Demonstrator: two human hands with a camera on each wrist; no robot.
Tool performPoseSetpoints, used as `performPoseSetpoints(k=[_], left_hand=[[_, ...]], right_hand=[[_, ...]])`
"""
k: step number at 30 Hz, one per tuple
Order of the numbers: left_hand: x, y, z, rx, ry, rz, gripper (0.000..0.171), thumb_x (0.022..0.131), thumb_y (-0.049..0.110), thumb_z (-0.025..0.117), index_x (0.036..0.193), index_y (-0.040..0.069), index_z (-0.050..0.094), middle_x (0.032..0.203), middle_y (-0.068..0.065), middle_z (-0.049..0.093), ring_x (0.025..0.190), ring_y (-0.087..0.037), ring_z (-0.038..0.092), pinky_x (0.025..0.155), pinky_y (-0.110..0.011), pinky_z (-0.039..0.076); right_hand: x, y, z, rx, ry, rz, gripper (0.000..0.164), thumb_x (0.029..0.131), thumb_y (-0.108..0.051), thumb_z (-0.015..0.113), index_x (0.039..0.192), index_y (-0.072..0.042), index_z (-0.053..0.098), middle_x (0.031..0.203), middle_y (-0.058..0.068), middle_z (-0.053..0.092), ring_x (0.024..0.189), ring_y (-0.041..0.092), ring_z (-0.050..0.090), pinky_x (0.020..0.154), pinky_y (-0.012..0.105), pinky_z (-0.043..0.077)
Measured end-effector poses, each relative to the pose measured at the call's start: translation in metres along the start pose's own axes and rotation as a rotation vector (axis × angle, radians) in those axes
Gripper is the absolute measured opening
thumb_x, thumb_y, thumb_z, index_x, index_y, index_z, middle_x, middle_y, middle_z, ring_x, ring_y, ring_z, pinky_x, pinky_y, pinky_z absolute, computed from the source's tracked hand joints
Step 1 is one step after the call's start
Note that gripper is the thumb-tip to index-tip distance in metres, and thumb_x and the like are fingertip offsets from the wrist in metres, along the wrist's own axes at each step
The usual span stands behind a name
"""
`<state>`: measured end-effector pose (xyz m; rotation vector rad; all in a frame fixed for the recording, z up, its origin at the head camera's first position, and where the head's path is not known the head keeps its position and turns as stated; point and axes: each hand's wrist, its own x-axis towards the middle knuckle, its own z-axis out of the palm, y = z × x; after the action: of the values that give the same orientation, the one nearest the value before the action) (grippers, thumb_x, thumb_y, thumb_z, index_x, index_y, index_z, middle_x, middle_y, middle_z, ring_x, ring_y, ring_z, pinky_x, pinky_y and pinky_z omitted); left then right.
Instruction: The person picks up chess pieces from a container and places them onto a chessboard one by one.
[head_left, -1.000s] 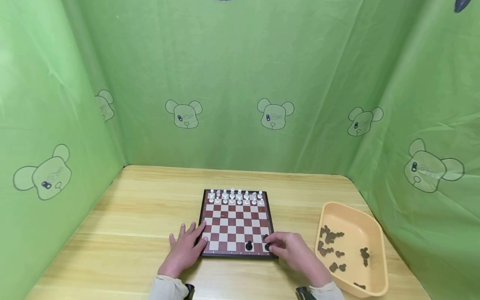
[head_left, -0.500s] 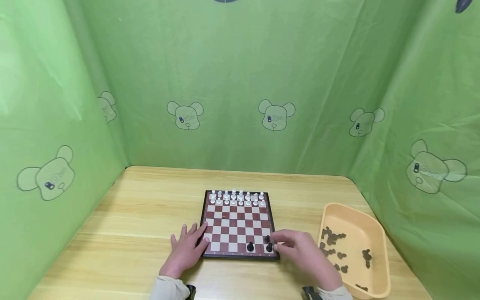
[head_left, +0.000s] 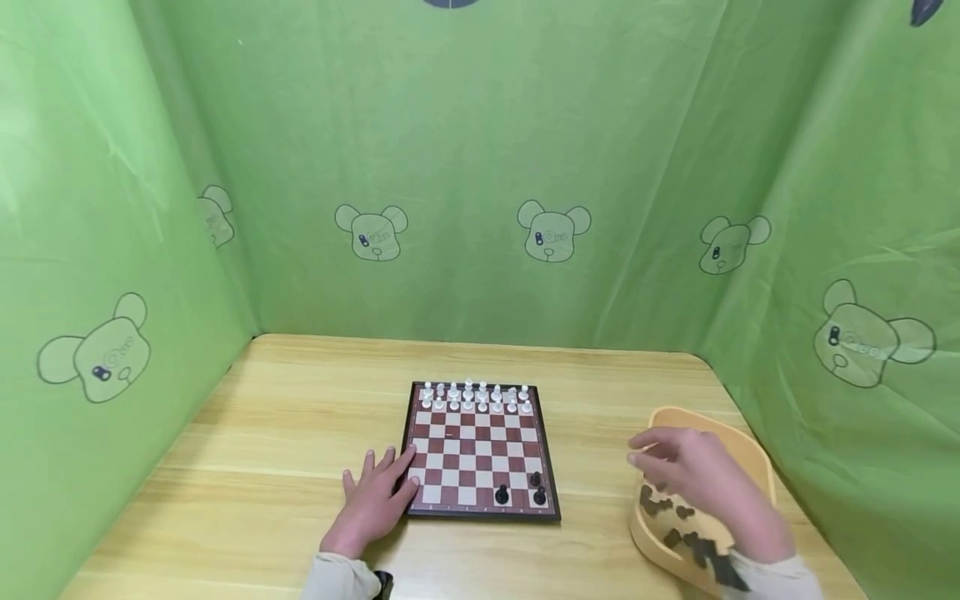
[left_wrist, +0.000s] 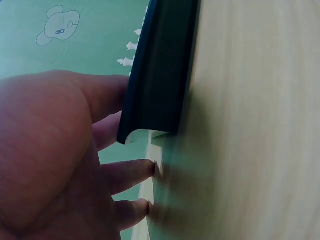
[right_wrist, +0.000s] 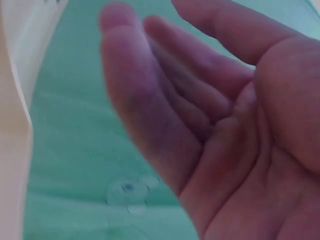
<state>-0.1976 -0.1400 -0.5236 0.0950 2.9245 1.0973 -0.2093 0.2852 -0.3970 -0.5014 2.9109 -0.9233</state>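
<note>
A red-and-white chessboard [head_left: 467,446] lies on the table, with white chess pieces [head_left: 476,398] in two rows along its far side. Near the front right corner stand a black rook-like piece [head_left: 540,497], a black piece [head_left: 536,480] behind it and another black piece [head_left: 502,495] further left. My left hand [head_left: 371,504] rests at the board's left edge, thumb and forefinger touching it, the other fingers on the table. Above the orange bin [head_left: 651,546] hovers my right hand [head_left: 701,475], fingers loosely bent; its palm [right_wrist: 235,165] holds nothing in the right wrist view.
Several dark chess pieces [head_left: 651,502] lie in the bin, some hidden beneath the right hand and wrist. Green cloth walls [head_left: 465,292] enclose the table [head_left: 300,400] at the back and both sides.
My right hand has let go of the black piece at the board's right corner and moved right, over the bin. The left hand stays at the board's edge.
</note>
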Motion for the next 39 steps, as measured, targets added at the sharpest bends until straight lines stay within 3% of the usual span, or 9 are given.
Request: performPoseSetpoints(k=[5,9,12,15,18,21,29,34,39], left_hand=[[0.0,0.001,0.0,-0.008,-0.002,-0.001,0.051,0.106,0.033,0.055,0.154,0.015,0.051,0.159,-0.029,0.037,0.151,-0.059,0.014,0.112,-0.081,-0.004],[-0.001,0.002,-0.001,-0.022,-0.003,-0.009,0.051,0.106,0.033,0.055,0.154,0.015,0.051,0.16,-0.03,0.036,0.151,-0.058,0.013,0.113,-0.08,-0.006],[-0.001,0.002,-0.002,-0.022,-0.006,-0.012,0.051,0.106,0.034,0.055,0.154,0.015,0.05,0.16,-0.029,0.036,0.151,-0.058,0.012,0.113,-0.08,-0.006],[-0.001,0.002,-0.001,-0.01,-0.01,-0.012,0.052,0.107,0.035,0.055,0.155,0.016,0.05,0.16,-0.029,0.036,0.151,-0.058,0.012,0.113,-0.081,-0.005],[0.0,0.001,-0.001,-0.006,-0.014,-0.013,0.052,0.107,0.035,0.055,0.155,0.016,0.05,0.16,-0.029,0.036,0.151,-0.058,0.012,0.113,-0.081,-0.005],[0.0,0.001,0.0,-0.011,-0.015,-0.015,0.052,0.107,0.035,0.054,0.155,0.016,0.05,0.16,-0.029,0.036,0.151,-0.058,0.012,0.112,-0.081,-0.006],[0.0,0.0,-0.001,-0.008,-0.017,-0.021,0.052,0.107,0.036,0.054,0.155,0.017,0.049,0.161,-0.029,0.035,0.151,-0.058,0.011,0.112,-0.081,-0.006],[0.0,0.0,-0.002,-0.008,-0.009,-0.016,0.052,0.107,0.035,0.054,0.155,0.016,0.05,0.16,-0.029,0.036,0.151,-0.059,0.012,0.112,-0.081,-0.006],[0.0,0.0,-0.002,0.0,-0.008,-0.008,0.052,0.106,0.035,0.055,0.155,0.016,0.05,0.16,-0.029,0.037,0.15,-0.059,0.013,0.112,-0.081,-0.005]], right_hand=[[0.013,0.026,-0.048,-0.02,-0.1,0.11,0.033,0.099,-0.015,0.068,0.118,0.011,0.065,0.097,0.02,0.074,0.071,0.019,0.07,0.059,0.031,0.06],[0.027,0.045,-0.061,-0.055,-0.183,0.167,0.028,0.097,-0.012,0.069,0.109,0.012,0.065,0.09,0.011,0.072,0.07,0.022,0.068,0.059,0.036,0.06],[0.037,0.062,-0.053,-0.107,-0.231,0.166,0.033,0.093,-0.013,0.074,0.108,0.014,0.063,0.087,0.01,0.068,0.07,0.023,0.065,0.059,0.036,0.058],[0.042,0.081,-0.036,-0.176,-0.261,0.156,0.042,0.09,-0.015,0.077,0.112,0.017,0.06,0.092,0.017,0.066,0.072,0.025,0.063,0.06,0.037,0.056],[0.045,0.096,-0.018,-0.231,-0.264,0.129,0.052,0.086,-0.018,0.08,0.117,0.017,0.057,0.103,0.025,0.066,0.082,0.03,0.064,0.07,0.043,0.057],[0.047,0.106,-0.003,-0.267,-0.237,0.041,0.056,0.083,-0.021,0.084,0.119,0.013,0.059,0.106,0.024,0.068,0.092,0.033,0.065,0.081,0.049,0.056],[0.05,0.124,0.023,-0.24,-0.146,-0.08,0.013,0.087,-0.006,0.079,0.091,-0.005,0.066,0.078,-0.002,0.062,0.067,0.008,0.052,0.06,0.028,0.047],[0.05,0.127,0.028,-0.244,-0.109,-0.098,0.012,0.089,-0.003,0.077,0.086,-0.008,0.067,0.074,-0.004,0.062,0.063,0.005,0.054,0.058,0.026,0.048],[0.046,0.127,0.027,-0.156,-0.133,-0.03,0.009,0.09,-0.005,0.076,0.087,-0.007,0.068,0.071,-0.003,0.064,0.061,0.01,0.059,0.056,0.026,0.05]])
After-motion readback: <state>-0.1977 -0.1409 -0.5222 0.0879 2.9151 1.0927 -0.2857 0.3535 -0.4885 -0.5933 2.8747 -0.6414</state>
